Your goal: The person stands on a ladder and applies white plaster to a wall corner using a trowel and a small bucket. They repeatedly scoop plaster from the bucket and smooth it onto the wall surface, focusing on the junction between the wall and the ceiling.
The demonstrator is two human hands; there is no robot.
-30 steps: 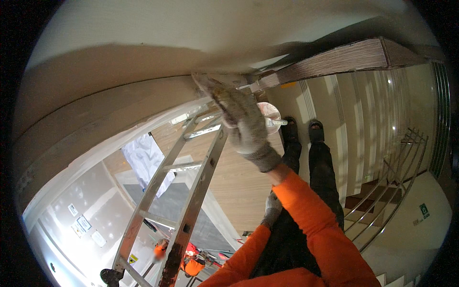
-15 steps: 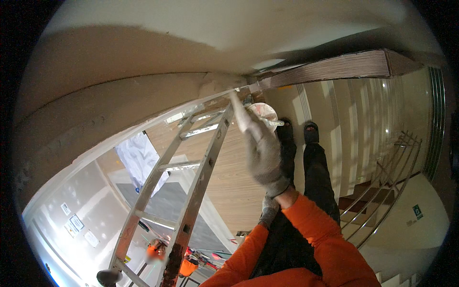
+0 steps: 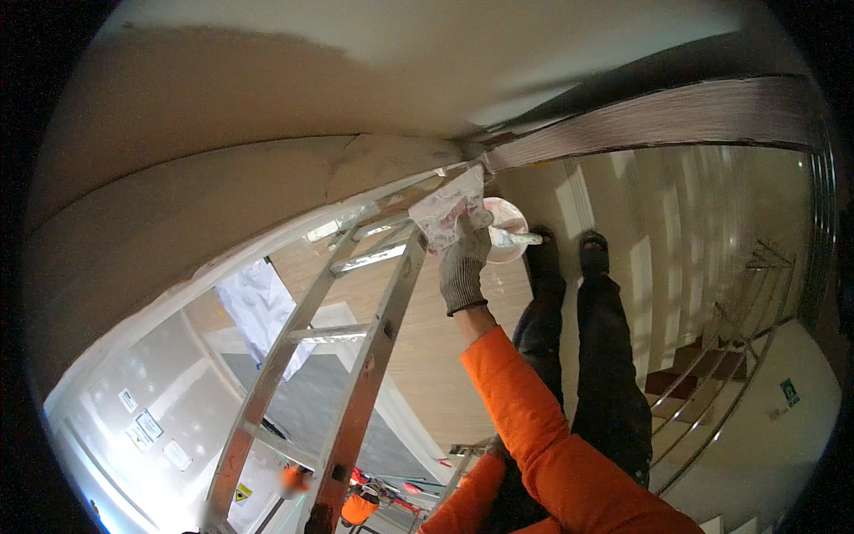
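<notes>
My right hand (image 3: 464, 258), in a grey knit glove, grips a flat, pale, smeared scraper-like piece (image 3: 443, 206); its exact kind is unclear. The piece is near the wall's lower edge (image 3: 485, 163), beside the ladder's top; I cannot tell whether it touches the wall. Just right of the hand sits a round white bucket (image 3: 507, 212), smeared inside. A white-coated tool (image 3: 516, 238) with a pale handle lies across its rim. Of my left arm only the orange sleeve (image 3: 470, 495) shows; the hand is hidden behind my right sleeve.
A metal ladder (image 3: 356, 374) leans at left. A wood-grained beam (image 3: 658, 120) runs along the upper right. Below are my dark-shod feet (image 3: 594, 254), a white sheet (image 3: 258, 303), metal railings (image 3: 712, 392) and, at lower left, a person in orange (image 3: 360, 509).
My right hand has moved up and left, and the pale piece now faces me broadly. My left glove has gone from sight behind my right sleeve. The view has shifted slightly.
</notes>
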